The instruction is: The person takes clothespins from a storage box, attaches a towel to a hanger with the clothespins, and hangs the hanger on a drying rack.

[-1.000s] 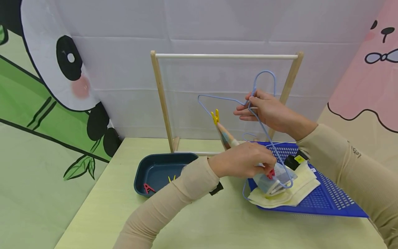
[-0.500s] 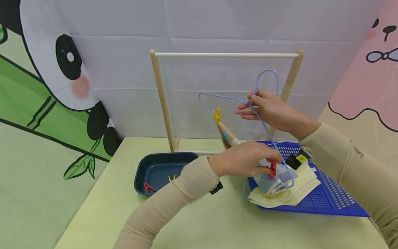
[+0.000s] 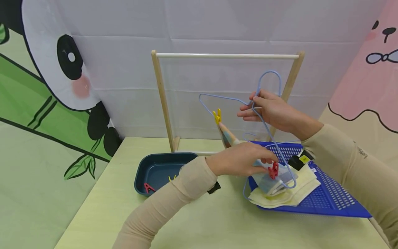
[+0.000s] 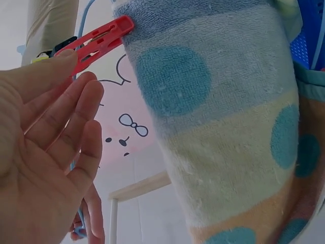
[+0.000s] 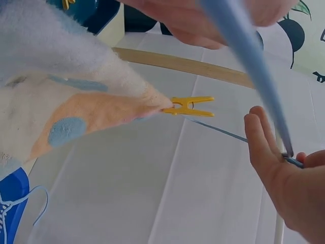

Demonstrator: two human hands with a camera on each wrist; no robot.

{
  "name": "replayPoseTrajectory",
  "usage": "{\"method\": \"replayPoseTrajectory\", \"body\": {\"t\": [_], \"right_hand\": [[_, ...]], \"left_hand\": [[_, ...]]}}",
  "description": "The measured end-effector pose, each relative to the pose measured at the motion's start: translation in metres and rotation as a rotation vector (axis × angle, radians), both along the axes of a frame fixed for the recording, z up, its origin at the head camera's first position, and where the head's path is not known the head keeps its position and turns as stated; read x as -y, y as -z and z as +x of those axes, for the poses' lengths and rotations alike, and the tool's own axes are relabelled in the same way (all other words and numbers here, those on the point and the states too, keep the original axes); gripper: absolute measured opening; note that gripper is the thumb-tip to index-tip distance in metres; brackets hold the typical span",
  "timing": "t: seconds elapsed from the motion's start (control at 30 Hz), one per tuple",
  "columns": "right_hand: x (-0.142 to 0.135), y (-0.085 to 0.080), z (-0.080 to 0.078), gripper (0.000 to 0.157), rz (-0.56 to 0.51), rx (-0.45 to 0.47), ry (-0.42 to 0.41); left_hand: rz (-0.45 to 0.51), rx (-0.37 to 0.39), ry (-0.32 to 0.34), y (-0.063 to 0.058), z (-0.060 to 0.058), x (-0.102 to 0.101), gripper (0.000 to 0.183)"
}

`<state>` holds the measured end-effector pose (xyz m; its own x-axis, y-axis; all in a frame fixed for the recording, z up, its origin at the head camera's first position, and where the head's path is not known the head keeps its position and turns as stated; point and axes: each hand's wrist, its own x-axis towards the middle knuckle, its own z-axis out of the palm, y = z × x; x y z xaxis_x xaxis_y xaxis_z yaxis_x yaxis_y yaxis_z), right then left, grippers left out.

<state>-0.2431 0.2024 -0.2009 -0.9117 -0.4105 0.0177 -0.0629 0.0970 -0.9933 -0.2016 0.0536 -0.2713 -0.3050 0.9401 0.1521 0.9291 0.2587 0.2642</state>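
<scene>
On my left-wrist feed, upper left, the red clip [image 4: 104, 49] slants up-right from the left hand [image 4: 45, 132], fingers parted, to the towel [image 4: 228, 71]; the right hand [image 3: 275, 109] pinches the hanger [image 3: 271, 135].

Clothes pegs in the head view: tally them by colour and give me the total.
Red: 2 (red towel peg, red tray peg)
Yellow: 2 (yellow towel peg, yellow tray peg)
Total: 4 in sight; the left sleeve hides part of the tray, so others there can't be ruled out.
</scene>
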Motion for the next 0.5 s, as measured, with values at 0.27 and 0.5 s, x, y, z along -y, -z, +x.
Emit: {"method": "replayPoseTrajectory", "body": {"t": [0.27,0.5], "right_hand": [[-0.01,0.001,0.0,0.018,0.027,0.007,0.003],[-0.02,0.002,-0.003,0.021,0.112,-0.001,0.011]], "left_hand": [[0.122,0.014,0.004,0.007,-0.015,0.018,0.029],[0.257,-0.034,-0.064,0.008,-0.033,0.042,0.02]]}}
